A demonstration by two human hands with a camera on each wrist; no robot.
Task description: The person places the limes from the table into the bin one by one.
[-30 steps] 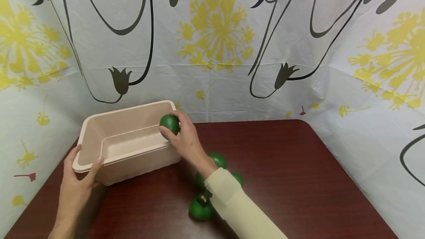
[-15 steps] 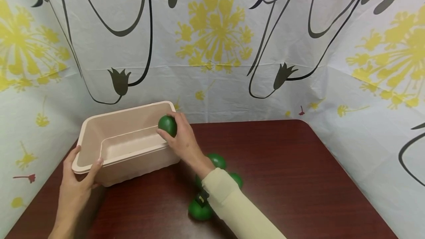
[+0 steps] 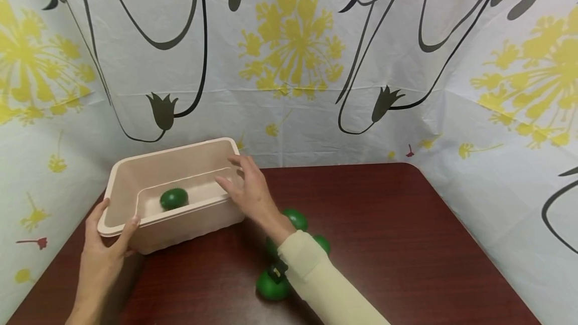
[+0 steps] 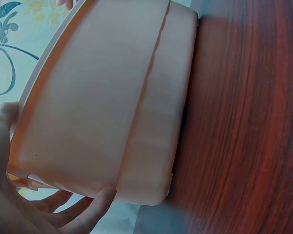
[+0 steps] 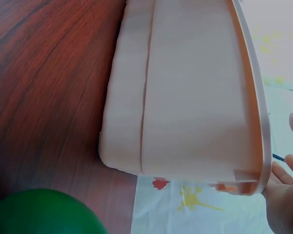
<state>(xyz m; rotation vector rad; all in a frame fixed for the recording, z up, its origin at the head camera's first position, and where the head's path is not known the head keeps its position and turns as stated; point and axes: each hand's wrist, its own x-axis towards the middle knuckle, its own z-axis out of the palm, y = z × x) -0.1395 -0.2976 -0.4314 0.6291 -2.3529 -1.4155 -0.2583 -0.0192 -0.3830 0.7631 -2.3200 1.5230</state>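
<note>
A beige plastic bin (image 3: 194, 224) sits on the dark red wooden table, turned slightly. My left hand (image 3: 103, 245) grips its near left corner, the thumb on the front rim and the fingers round the end, as the left wrist view also shows below the bin wall (image 4: 93, 92). One smooth, dark green, egg-shaped fruit (image 3: 173, 198) lies on the bin floor, left of its middle. Over the bin's right end my right hand (image 3: 253, 192) hovers, thumb and fingers apart with nothing between them. In the right wrist view this hand (image 5: 285, 195) appears beside the rim.
Several similar green fruits, among them one near the front (image 3: 272, 286) and one farther back (image 3: 296, 218), lie on the table (image 3: 384, 245) under my right forearm, which partly covers them. A patterned cloth (image 3: 307, 129) hangs behind the table and along both sides.
My right hand has let go of the green fruit, which has dropped and now lies farther left on the bin floor. The left hand keeps its grip on the corner.
</note>
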